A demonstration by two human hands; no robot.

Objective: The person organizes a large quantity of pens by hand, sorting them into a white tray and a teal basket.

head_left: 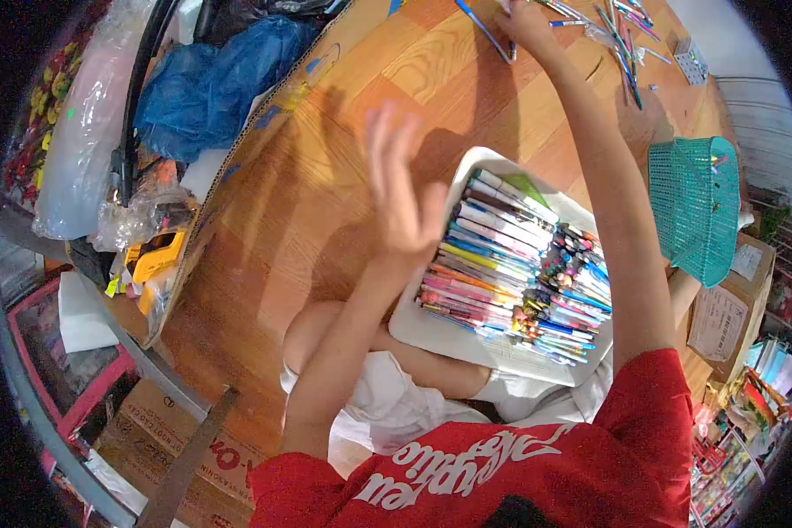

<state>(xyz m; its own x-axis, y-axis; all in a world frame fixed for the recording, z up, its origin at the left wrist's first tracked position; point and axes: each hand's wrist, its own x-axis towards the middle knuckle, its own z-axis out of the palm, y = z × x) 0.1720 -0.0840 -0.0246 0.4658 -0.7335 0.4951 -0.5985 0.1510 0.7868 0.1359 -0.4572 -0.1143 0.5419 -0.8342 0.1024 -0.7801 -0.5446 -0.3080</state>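
My left hand (400, 194) is raised above the floor beside the white tray (402, 321), its fingers spread and slightly blurred. It holds nothing. The tray rests by my legs and is filled with rows of pens (493, 238), sorted partly by colour. Stretched far forward, my right hand (528, 25) is at the top edge of the view. Its fingers are bent together around something small and whitish that I cannot make out. A blue pen (482, 31) lies just left of that hand, and several loose pens (627, 53) are scattered to its right.
A teal mesh basket (695, 207) stands right of my right arm, near a cardboard box (730, 308). A small patterned holder (691, 62) sits at the far right. On the left, a cardboard edge (229, 167) borders blue plastic (220, 84) and a yellow item (154, 257).
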